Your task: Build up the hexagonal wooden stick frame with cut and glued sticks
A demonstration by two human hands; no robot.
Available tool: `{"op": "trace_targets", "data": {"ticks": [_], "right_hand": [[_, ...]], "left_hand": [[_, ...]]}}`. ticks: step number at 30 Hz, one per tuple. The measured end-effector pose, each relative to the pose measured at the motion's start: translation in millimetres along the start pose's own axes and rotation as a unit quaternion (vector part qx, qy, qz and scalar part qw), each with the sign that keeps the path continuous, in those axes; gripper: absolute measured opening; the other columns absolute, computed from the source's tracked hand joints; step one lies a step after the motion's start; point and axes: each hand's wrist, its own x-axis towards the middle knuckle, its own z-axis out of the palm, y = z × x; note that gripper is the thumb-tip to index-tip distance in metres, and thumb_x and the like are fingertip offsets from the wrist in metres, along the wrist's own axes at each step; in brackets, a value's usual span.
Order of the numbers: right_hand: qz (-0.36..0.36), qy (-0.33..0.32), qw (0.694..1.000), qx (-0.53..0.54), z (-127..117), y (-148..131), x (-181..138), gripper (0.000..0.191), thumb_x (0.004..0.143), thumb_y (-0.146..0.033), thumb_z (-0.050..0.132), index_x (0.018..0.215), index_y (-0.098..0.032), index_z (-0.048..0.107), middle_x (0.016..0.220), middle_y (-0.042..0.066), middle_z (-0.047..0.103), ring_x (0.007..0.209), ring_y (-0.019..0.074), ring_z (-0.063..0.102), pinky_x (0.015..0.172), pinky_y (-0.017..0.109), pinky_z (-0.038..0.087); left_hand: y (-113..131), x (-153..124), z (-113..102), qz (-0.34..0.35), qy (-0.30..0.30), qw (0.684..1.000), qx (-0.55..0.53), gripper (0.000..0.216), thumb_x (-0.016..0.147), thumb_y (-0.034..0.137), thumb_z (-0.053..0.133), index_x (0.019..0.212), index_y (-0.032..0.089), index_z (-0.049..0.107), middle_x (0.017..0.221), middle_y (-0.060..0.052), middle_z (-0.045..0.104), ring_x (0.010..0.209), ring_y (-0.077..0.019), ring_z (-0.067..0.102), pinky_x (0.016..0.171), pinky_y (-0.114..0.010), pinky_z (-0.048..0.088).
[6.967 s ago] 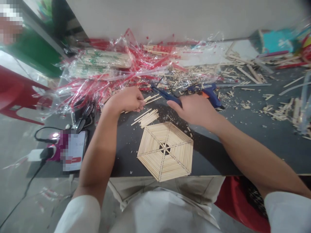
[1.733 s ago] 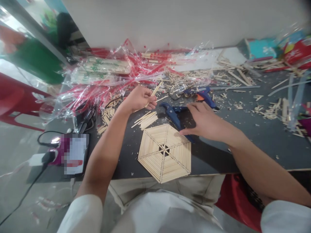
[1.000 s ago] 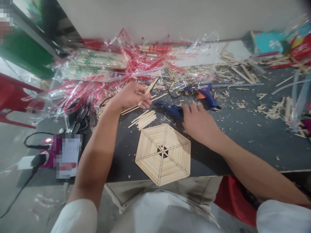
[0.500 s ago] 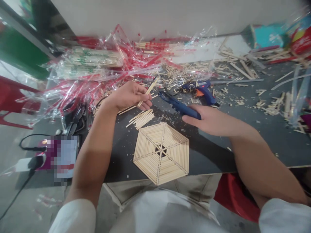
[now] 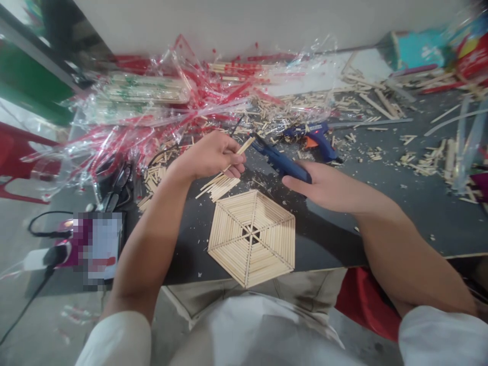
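Note:
My left hand point(image 5: 221, 155) pinches a few thin wooden sticks point(image 5: 246, 146) that point up and to the right. My right hand point(image 5: 324, 185) is closed around a pair of blue-handled cutters point(image 5: 282, 163). The dark head of the cutters is at the upper ends of the held sticks; whether it touches them I cannot tell. Below my left hand lies a small pile of cut sticks point(image 5: 224, 188). Between my forearms, at the near table edge, a hexagonal stick panel point(image 5: 272, 244) lies flat, with spokes and a small open middle.
A blue glue gun point(image 5: 322, 142) with an orange trigger lies beyond the cutters. Stick scraps point(image 5: 301, 109) and red-and-clear plastic wrappers point(image 5: 198, 96) cover the back of the dark table point(image 5: 328, 244). Glasses point(image 5: 116, 188) and a phone point(image 5: 104, 249) are at the left.
My left hand has moved slightly right with the sticks, bringing their ends to the head of the cutters. The view has shifted a little; the panel stays on the table.

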Motion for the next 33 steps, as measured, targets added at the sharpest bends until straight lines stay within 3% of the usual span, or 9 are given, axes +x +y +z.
{"op": "trace_targets", "data": {"ticks": [5, 11, 21, 28, 33], "right_hand": [[-0.011, 0.014, 1.000, 0.001, 3, -2, 2, 0.034, 0.098, -0.056, 0.053, 0.087, -0.024, 0.051, 0.082, 0.004, 0.060, 0.076, 0.0215, 0.055, 0.070, 0.034, 0.042], [0.005, 0.032, 0.999, 0.022, 3, 2, 2, 0.037, 0.099, -0.059, 0.050, 0.088, -0.024, 0.052, 0.079, 0.004, 0.059, 0.072, 0.0212, 0.054, 0.068, 0.034, 0.043], [-0.004, 0.033, 0.999, 0.007, 8, -4, 8, 0.033, 0.099, -0.053, 0.052, 0.083, -0.024, 0.050, 0.075, 0.004, 0.060, 0.070, 0.0210, 0.057, 0.068, 0.035, 0.044], [0.014, 0.059, 0.997, -0.050, 12, -1, 9, 0.060, 0.104, -0.076, 0.037, 0.073, -0.026, 0.046, 0.073, 0.007, 0.064, 0.069, 0.0233, 0.061, 0.067, 0.036, 0.042], [-0.015, 0.095, 0.992, -0.083, 20, 5, 14, 0.068, 0.107, -0.078, 0.028, 0.071, -0.026, 0.053, 0.070, 0.010, 0.065, 0.075, 0.0278, 0.066, 0.072, 0.037, 0.043]], "left_hand": [[-2, 5, 15, -0.008, -0.024, 1.000, -0.006, 0.018, 0.094, 0.025, 0.074, 0.078, 0.016, 0.071, 0.084, -0.009, 0.080, 0.083, -0.0219, 0.080, 0.086, -0.037, 0.068], [-4, 6, 12, -0.013, -0.029, 0.999, -0.008, 0.015, 0.094, 0.023, 0.074, 0.083, 0.013, 0.074, 0.089, -0.013, 0.081, 0.089, -0.0246, 0.081, 0.090, -0.041, 0.068], [-4, 9, 17, -0.011, -0.015, 1.000, -0.013, 0.017, 0.095, 0.023, 0.075, 0.081, 0.014, 0.072, 0.085, -0.009, 0.081, 0.084, -0.0208, 0.081, 0.086, -0.034, 0.068], [-6, 8, 13, -0.021, -0.022, 0.999, -0.031, 0.013, 0.095, 0.021, 0.075, 0.084, 0.013, 0.073, 0.086, -0.010, 0.080, 0.087, -0.0226, 0.082, 0.091, -0.038, 0.067], [-9, 11, 12, -0.026, -0.020, 0.999, -0.034, 0.011, 0.091, 0.024, 0.080, 0.088, 0.014, 0.074, 0.085, -0.009, 0.081, 0.092, -0.0242, 0.083, 0.092, -0.038, 0.066]]}}
